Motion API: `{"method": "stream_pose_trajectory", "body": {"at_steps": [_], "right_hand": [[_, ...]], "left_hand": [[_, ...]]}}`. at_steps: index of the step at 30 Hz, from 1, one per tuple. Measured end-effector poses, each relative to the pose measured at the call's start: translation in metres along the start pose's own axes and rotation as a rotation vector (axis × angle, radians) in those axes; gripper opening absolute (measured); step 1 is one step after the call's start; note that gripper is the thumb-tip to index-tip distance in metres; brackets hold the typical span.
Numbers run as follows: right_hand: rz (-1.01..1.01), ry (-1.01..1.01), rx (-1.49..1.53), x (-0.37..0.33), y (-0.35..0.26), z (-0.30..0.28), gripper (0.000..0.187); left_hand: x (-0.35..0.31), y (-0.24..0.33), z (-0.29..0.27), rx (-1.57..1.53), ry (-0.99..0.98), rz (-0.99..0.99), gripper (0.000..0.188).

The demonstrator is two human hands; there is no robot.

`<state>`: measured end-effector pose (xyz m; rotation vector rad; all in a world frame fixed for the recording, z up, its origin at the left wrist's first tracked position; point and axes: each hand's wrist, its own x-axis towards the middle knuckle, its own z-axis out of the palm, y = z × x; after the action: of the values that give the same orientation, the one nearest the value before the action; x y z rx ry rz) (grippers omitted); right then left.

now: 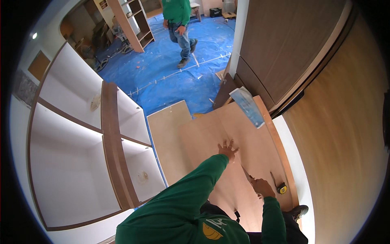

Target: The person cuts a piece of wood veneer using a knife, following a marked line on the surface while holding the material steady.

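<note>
A large sheet of thin brown plywood [219, 134] lies flat in front of me. My left hand [228, 151] presses on it with fingers spread, beside a line or cut that runs along the sheet. My right hand [264, 188] is closed around the handle of a handsaw [246, 172]. The saw's narrow blade points forward along that line, its tip close to my left hand. How deep the blade sits in the sheet I cannot tell. Right of my right hand, a yellow and black tape measure [281, 188] rests on the wood.
A white-lined cabinet [113, 150] with brown edges stands at left. A paler board [168, 134] lies beside the plywood. A blue plastic packet [248, 106] rests at its far right corner. A person [178, 28] in green stands on blue floor sheeting [158, 87]. Dark panels [280, 44] flank the right.
</note>
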<state>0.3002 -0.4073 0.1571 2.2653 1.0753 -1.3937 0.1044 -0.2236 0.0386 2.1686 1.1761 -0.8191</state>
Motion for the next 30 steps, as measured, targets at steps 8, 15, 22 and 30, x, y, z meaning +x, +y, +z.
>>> {"method": "stream_pose_trajectory", "body": {"at_steps": [8, 15, 22, 30], "right_hand": [[-0.203, 0.061, -0.095, 0.006, 0.016, 0.014, 0.06], [-0.225, 0.172, -0.025, -0.008, 0.022, 0.017, 0.056], [-0.353, 0.417, -0.196, -0.037, 0.024, -0.017, 0.053], [-0.381, 0.492, -0.314, -0.157, 0.079, -0.104, 0.05]], "left_hand": [[0.022, -0.01, 0.015, 0.045, 0.048, 0.041, 0.103], [0.016, -0.01, -0.002, 0.148, -0.055, 0.045, 0.102], [0.018, -0.01, -0.009, 0.158, -0.088, 0.038, 0.1], [0.016, -0.007, -0.008, 0.144, -0.07, 0.008, 0.097]]}}
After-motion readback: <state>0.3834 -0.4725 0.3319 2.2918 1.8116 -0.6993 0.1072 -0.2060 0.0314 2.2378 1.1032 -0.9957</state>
